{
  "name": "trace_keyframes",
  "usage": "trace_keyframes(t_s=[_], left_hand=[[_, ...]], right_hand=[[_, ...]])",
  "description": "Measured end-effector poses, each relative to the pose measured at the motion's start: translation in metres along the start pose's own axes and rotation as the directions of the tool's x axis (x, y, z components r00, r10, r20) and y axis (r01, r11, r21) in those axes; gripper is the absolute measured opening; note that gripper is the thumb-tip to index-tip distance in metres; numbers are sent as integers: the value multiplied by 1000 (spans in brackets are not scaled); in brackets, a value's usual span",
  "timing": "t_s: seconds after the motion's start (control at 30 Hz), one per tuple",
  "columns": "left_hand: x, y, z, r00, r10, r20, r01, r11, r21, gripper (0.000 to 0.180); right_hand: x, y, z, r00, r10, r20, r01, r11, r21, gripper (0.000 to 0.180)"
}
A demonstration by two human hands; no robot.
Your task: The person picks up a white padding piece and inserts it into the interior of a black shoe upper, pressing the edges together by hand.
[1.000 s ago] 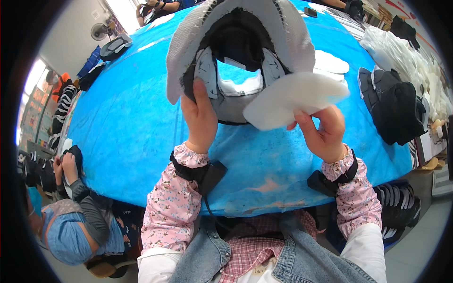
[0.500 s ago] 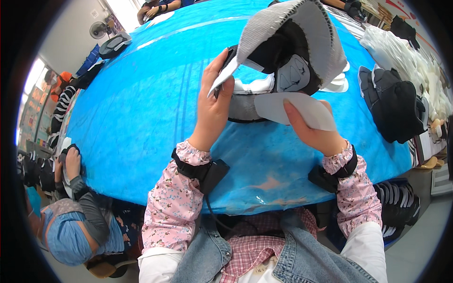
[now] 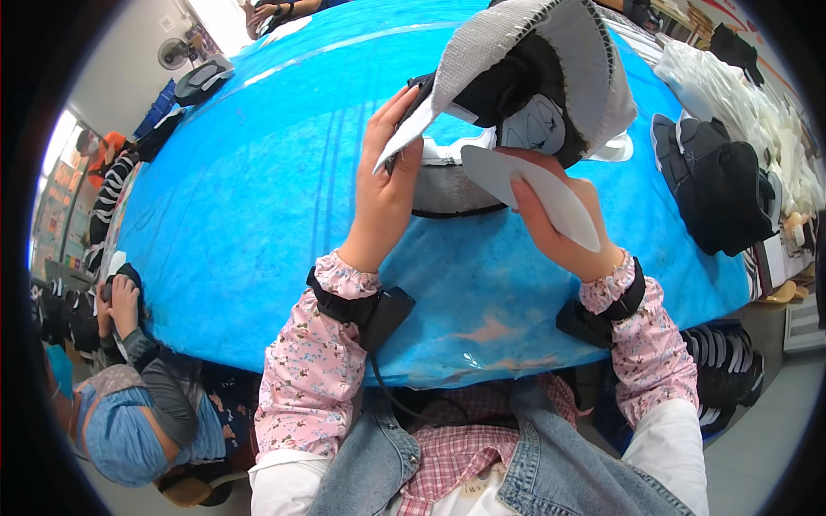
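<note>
My left hand [image 3: 385, 193] grips the near left edge of a shoe upper [image 3: 482, 60], fingers behind it and thumb in front. The upper is black inside, with a pale grey woven bottom sewn round its rim by dark stitches; it is tilted with its opening facing me. A thin white rounded insert piece [image 3: 555, 198] is pinched in my right hand [image 3: 557, 249], thumb on its near face. That hand is at the near right side of the upper, and its fingers are partly hidden behind the insert.
Blue sheeting [image 3: 258, 198] covers the table. Black shoe uppers [image 3: 718, 189] are heaped at the right, beside white sheet material [image 3: 731, 99]. White pieces [image 3: 615, 148] lie beyond my right hand. A co-worker [image 3: 129, 421] works at the left; another shoe [image 3: 204, 79] sits far left.
The white insert has turned in my right hand, its right end now pointing down toward me. My right fingers have moved inward behind it, toward the upper. My left hand keeps its grip.
</note>
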State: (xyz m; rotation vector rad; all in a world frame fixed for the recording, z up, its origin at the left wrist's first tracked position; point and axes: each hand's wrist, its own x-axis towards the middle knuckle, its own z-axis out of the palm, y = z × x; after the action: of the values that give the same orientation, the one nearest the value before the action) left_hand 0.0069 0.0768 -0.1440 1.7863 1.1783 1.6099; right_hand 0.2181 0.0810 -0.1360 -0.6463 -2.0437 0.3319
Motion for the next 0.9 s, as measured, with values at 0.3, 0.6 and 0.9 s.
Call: trace_keyframes(t_s=[0.3, 0.6, 0.9], left_hand=[[1, -4, 1, 1000, 5, 2, -5, 1000, 25, 37], [1, -6, 3, 1000, 4, 18, -4, 1000, -2, 38], [1, -2, 1, 1000, -19, 20, 19, 1000, 7, 38]], right_hand=[[-2, 3, 12, 994, 98, 46, -102, 989, 102, 37], [-3, 4, 11, 993, 103, 52, -106, 993, 60, 35], [-2, -1, 6, 998, 66, -19, -65, 996, 61, 35]])
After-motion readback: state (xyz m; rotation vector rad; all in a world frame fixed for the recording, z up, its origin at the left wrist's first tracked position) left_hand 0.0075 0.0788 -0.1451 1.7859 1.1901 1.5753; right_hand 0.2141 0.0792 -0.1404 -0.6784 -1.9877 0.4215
